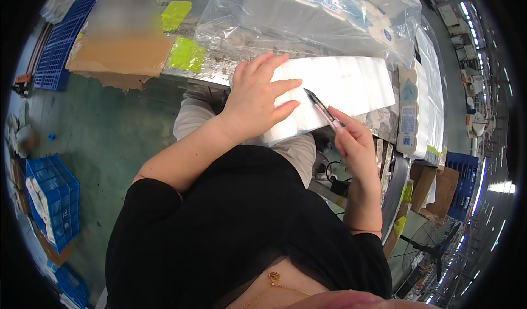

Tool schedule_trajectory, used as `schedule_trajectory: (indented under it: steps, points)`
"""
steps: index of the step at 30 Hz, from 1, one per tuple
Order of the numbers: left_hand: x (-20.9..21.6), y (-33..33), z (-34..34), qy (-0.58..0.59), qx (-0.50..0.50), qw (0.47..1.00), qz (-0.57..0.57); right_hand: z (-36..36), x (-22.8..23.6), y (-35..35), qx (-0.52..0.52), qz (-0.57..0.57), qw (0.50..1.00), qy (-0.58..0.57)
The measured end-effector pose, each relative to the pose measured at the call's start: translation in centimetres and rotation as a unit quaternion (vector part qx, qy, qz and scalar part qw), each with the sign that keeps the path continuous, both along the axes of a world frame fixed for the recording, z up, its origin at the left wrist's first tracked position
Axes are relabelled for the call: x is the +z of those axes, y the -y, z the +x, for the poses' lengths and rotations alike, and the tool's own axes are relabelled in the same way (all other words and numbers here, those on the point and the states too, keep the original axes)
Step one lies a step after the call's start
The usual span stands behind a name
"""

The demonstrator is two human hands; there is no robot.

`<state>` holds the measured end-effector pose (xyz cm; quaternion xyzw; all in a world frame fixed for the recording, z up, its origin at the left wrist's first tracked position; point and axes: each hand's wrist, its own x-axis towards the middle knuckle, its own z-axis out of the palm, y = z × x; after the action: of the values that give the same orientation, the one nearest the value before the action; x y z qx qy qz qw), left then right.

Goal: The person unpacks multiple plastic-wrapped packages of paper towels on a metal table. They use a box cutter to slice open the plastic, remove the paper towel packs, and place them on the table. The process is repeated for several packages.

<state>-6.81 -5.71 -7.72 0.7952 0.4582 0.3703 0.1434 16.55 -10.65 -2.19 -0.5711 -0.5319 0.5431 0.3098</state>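
Observation:
A long white pack [357,81] with a ribbed surface, like a row of wrapped paper rolls, lies across the worktable's front edge in front of me. My left hand [250,97] rests on its left end, fingers spread. In my right hand [355,144] is a slim pen-like tool [325,110] with a dark pointed tip and a lighter body; I cannot tell whether it is a pen or a craft knife. Its tip points up and left over the pack, and I cannot tell whether it touches. The pack's left end is partly hidden under my left hand.
Behind the pack sits a large clear plastic bag [228,29] with wrapped roll packs in it. More wrapped packs [420,111] stand at the right. A cardboard box [118,56] is at the far left. Blue crates [68,199] stand on the left floor; a black fan [433,248] stands lower right.

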Motion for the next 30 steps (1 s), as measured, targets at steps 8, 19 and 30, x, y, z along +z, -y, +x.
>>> schedule_trajectory:
  steps: [8,19,30]
  points:
    - [0.0,0.0,0.0,0.000,0.000,1.000,-0.001,-0.9,-4.1,1.5,-0.091,-0.016,0.976,-0.195]
    - [-0.1,0.0,0.1,-0.016,0.006,1.000,0.006,0.2,-5.8,1.7,-0.088,-0.023,0.939,-0.330]
    - [-0.4,0.2,0.0,0.010,-0.003,1.000,0.013,0.0,-2.6,1.8,-0.059,0.034,0.993,-0.098]
